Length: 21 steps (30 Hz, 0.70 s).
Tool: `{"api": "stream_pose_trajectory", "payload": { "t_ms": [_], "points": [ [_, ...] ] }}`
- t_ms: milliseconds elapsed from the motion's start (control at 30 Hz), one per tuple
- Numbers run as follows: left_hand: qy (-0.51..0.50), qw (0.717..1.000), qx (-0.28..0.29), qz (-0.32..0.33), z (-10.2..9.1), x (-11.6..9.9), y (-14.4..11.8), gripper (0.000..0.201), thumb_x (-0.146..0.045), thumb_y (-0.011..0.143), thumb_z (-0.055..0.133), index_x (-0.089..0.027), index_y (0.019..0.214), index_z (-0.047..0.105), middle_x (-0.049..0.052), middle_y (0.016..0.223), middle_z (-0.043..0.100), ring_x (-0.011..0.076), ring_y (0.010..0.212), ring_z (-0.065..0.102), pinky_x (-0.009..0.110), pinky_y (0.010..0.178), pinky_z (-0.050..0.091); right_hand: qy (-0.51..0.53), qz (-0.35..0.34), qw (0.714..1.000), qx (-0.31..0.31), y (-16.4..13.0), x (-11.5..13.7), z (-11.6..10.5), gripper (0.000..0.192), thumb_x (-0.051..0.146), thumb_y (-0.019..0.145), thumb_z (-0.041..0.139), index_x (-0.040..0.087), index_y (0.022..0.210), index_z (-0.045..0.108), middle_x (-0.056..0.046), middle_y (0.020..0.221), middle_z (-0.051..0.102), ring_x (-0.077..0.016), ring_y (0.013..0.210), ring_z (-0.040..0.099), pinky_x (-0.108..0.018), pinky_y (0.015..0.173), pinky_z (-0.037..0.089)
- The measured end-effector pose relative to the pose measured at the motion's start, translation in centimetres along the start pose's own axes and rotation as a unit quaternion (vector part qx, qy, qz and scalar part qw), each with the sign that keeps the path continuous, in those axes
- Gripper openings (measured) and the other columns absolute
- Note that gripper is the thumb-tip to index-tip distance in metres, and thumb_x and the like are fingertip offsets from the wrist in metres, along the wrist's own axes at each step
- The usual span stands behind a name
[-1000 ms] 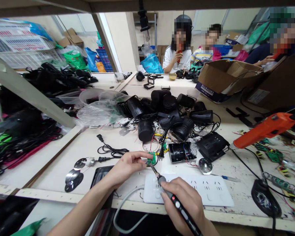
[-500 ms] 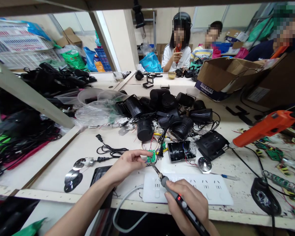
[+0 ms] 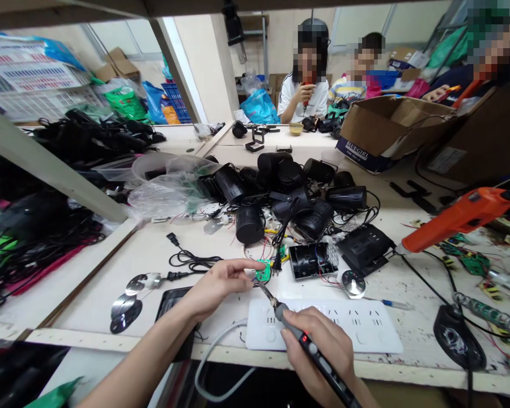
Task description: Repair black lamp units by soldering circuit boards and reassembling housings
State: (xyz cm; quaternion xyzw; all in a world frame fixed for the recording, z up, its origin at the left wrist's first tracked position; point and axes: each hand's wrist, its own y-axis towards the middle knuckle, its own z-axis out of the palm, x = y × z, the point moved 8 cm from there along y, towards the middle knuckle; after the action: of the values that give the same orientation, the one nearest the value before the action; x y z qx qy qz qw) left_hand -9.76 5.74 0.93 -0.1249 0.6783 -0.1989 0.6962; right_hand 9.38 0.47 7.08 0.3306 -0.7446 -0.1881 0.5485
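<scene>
My left hand (image 3: pixel 221 282) pinches the near left side of a small green circuit board (image 3: pixel 263 271), its index finger stretched along the top. The board's underside and part of its wiring are hidden. My right hand (image 3: pixel 323 345) is wrapped round a soldering iron (image 3: pixel 295 330) with a grey grip and a red lit display. The metal tip points up and left, close by the board's lower edge; whether it touches cannot be made out. Below the iron's front lies a white power strip (image 3: pixel 382 331). Beyond the board sits an opened black half-shell housing (image 3: pixel 308 262) with wires inside.
Black cylindrical housings (image 3: pixel 250 224) are heaped behind the board. An orange glue gun (image 3: pixel 454 220) lies at the right, near loose green boards (image 3: pixel 476 263). A coiled black power cord (image 3: pixel 195 262) and metal discs (image 3: pixel 125 306) lie left. Two people (image 3: pixel 304 93) (image 3: pixel 348 85) work across the table.
The soldering iron and my right hand have shifted slightly left and up. My left hand stays at the circuit board. The camera view has moved a little.
</scene>
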Motion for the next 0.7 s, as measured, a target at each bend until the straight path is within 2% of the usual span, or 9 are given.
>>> {"api": "stream_pose_trajectory", "payload": {
  "t_ms": [167,300,367,467,533,567,633,700],
  "points": [
    [-0.01,1.0,-0.001,-0.006,0.0,-0.1,0.0,0.047,-0.021,0.055,0.077,-0.015,0.102,0.075,-0.004,0.061,0.06,0.0092,0.059,0.047,0.023,0.063,0.033,0.003,0.027,0.999,-0.035,-0.3,-0.8,0.1,0.02,0.006,0.087,0.058,0.014,0.105,0.064,-0.004,0.075,0.063,-0.0145,0.063,0.062,-0.024,0.058,0.054],
    [-0.007,1.0,0.005,-0.001,0.2,-0.5,-0.3,0.055,-0.017,0.054,0.074,-0.016,0.109,0.073,-0.004,0.059,0.059,0.0098,0.058,0.048,0.024,0.064,0.036,-0.024,-0.022,0.999,-0.015,-0.7,-0.1,0.6,0.027,0.006,0.087,0.056,0.013,0.112,0.063,-0.007,0.077,0.066,-0.0173,0.066,0.064,-0.027,0.06,0.057],
    [0.034,0.999,-0.007,0.016,-0.3,-0.7,-0.3,0.054,-0.018,0.056,0.072,-0.016,0.11,0.072,-0.004,0.059,0.06,0.0107,0.059,0.051,0.024,0.065,0.039,-0.044,-0.046,0.998,-0.014,-1.0,0.6,0.4,0.031,0.005,0.085,0.058,0.014,0.115,0.062,-0.008,0.08,0.068,-0.0188,0.066,0.065,-0.029,0.06,0.058],
    [0.16,0.983,-0.065,0.058,-2.3,-1.4,0.0,0.049,-0.021,0.061,0.065,-0.017,0.109,0.071,0.0,0.072,0.068,0.0118,0.059,0.054,0.024,0.063,0.042,-0.072,-0.024,0.996,-0.054,-1.8,1.0,-1.3,0.032,0.006,0.083,0.062,0.019,0.113,0.064,-0.006,0.081,0.07,-0.0195,0.067,0.066,-0.03,0.059,0.057],
    [0.246,0.957,-0.118,0.096,-4.0,-2.1,0.2,0.046,-0.023,0.063,0.061,-0.018,0.107,0.071,0.006,0.1,0.073,0.0114,0.058,0.055,0.026,0.061,0.045,-0.099,0.016,0.991,-0.085,-2.5,0.8,-3.0,0.028,0.008,0.084,0.063,0.021,0.109,0.066,-0.005,0.079,0.069,-0.0193,0.066,0.067,-0.029,0.057,0.056],
    [0.28,0.942,-0.142,0.118,-4.7,-2.6,0.2,0.043,-0.024,0.063,0.06,-0.018,0.105,0.072,0.008,0.115,0.071,0.0122,0.06,0.058,0.027,0.063,0.048,-0.116,0.031,0.988,-0.097,-2.9,0.7,-3.9,0.027,0.009,0.084,0.063,0.021,0.107,0.067,-0.004,0.078,0.069,-0.0191,0.066,0.067,-0.028,0.057,0.056],
    [0.33,0.914,-0.181,0.154,-6.1,-3.5,-0.1,0.037,-0.028,0.066,0.062,-0.02,0.1,0.073,0.009,0.125,0.067,0.0191,0.08,0.066,0.03,0.075,0.052,-0.154,0.051,0.98,-0.119,-3.6,0.7,-5.9,0.025,0.011,0.083,0.064,0.023,0.105,0.069,-0.004,0.079,0.069,-0.019,0.066,0.068,-0.028,0.058,0.056],
    [0.366,0.893,-0.205,0.165,-7.5,-3.9,-0.5,0.032,-0.036,0.068,0.067,-0.023,0.096,0.075,0.007,0.119,0.071,0.0275,0.107,0.063,0.035,0.089,0.051,-0.172,0.068,0.973,-0.137,-4.2,0.7,-8.2,0.023,0.013,0.084,0.063,0.024,0.104,0.069,-0.004,0.079,0.069,-0.0195,0.067,0.068,-0.028,0.058,0.055]
  ]
}}
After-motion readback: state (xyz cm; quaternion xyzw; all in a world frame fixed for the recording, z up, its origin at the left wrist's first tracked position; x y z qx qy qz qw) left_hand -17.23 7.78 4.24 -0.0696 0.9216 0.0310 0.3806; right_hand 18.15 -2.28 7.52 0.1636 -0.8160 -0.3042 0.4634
